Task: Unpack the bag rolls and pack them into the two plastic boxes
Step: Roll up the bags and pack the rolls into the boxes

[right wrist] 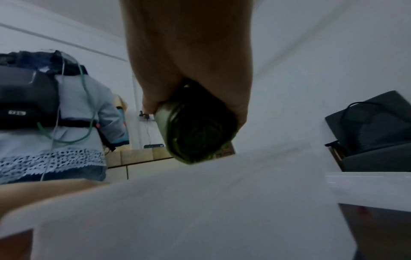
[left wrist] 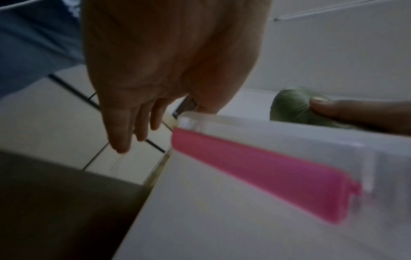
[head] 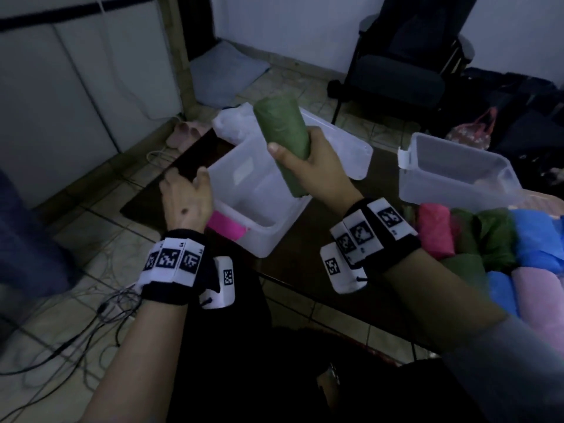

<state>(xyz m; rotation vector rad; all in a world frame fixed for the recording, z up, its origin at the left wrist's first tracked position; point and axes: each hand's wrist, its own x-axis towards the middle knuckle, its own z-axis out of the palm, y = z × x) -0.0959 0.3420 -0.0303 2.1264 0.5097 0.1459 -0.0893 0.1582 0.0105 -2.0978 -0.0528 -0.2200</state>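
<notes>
Above the near plastic box, my right hand gripped a green bag roll, fingers and thumb wrapped round its lower half, roll tilted and clear of the box. My left hand hovered just left of that box with fingers loose and holding nothing. A second plastic box sat far right, more rolls piled near it. I could read no writing; wristband markers showed only black-and-white patterns.

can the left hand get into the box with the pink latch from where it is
Probably yes: the left hand hangs open and empty beside the lidless box, though the right hand's green roll hovers over it.
</notes>
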